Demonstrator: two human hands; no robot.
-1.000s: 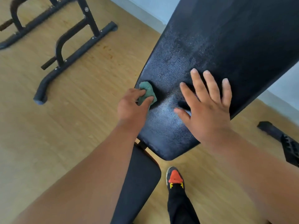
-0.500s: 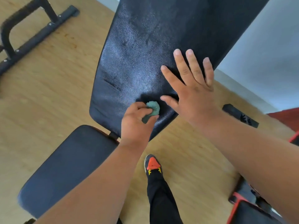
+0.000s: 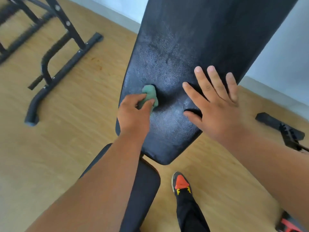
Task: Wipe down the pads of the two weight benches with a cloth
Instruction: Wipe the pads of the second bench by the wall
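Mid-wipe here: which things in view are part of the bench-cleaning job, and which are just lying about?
In the job:
- green cloth, held by the left hand
- black back pad, with the right hand flat on it
- seat pad below it

Lying about:
- black steel frame on the floor
- black bracket at right

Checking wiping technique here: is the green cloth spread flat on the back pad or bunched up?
Bunched up. The green cloth is a small wad gripped by the left hand against the back pad; no flat edges show.
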